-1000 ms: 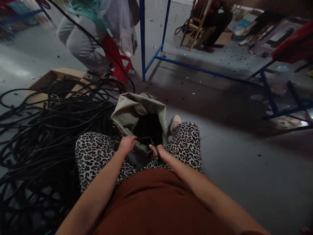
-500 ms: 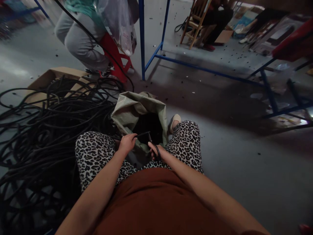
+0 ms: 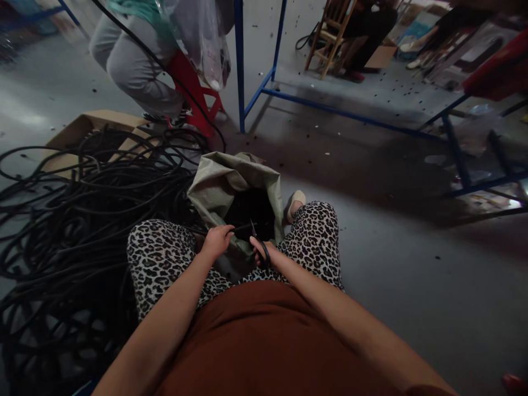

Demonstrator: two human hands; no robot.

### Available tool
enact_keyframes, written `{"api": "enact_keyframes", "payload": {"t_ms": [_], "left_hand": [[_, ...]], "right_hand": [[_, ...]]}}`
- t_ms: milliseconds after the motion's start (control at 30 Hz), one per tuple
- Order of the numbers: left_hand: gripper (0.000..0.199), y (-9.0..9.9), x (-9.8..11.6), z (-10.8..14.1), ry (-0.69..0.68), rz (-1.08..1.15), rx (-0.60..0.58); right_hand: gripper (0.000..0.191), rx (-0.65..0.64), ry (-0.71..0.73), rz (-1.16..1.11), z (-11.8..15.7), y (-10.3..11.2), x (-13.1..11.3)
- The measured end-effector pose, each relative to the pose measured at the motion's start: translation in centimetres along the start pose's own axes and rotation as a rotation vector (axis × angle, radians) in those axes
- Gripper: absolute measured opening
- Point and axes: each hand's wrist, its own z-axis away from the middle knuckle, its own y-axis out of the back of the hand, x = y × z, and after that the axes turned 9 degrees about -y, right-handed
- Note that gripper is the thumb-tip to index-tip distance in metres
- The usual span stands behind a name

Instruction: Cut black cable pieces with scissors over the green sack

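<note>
My left hand [image 3: 218,240] is closed around a black rubber cord [image 3: 242,226], whose end points right over the mouth of an open woven sack [image 3: 212,181]. Scissors [image 3: 254,228] with black handles are in my right hand [image 3: 262,253], their blades pointing up beside the cord's end. The sack stands between my knees, and its inside is dark, so I cannot make out the contents well. To the left lies a big tangled heap of black cord [image 3: 103,198].
Behind the heap is an open cardboard box [image 3: 111,116]. A seated person in grey trousers [image 3: 132,60] is near a red stool [image 3: 192,93]. A blue metal table frame [image 3: 330,110] stands ahead. Farther back is a wooden chair [image 3: 330,33] with another person. Small black bits dot the floor.
The scissor blades have turned more upright at the cord's end. My left hand has shifted slightly to the right; the sack and heap stay put.
</note>
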Motion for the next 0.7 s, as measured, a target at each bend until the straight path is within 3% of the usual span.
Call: {"api": "enact_keyframes", "payload": {"t_ms": [400, 700], "left_hand": [[0.030, -0.1, -0.1, -0.1, -0.027, 0.004, -0.004], [0.031, -0.3, -0.2, -0.5, -0.028, -0.006, -0.049]], "right_hand": [[0.047, 0.059, 0.041, 0.039, 0.5, 0.0, -0.4], [0.047, 0.129, 0.073, 0.149, -1.1, 0.3, 0.5]]}}
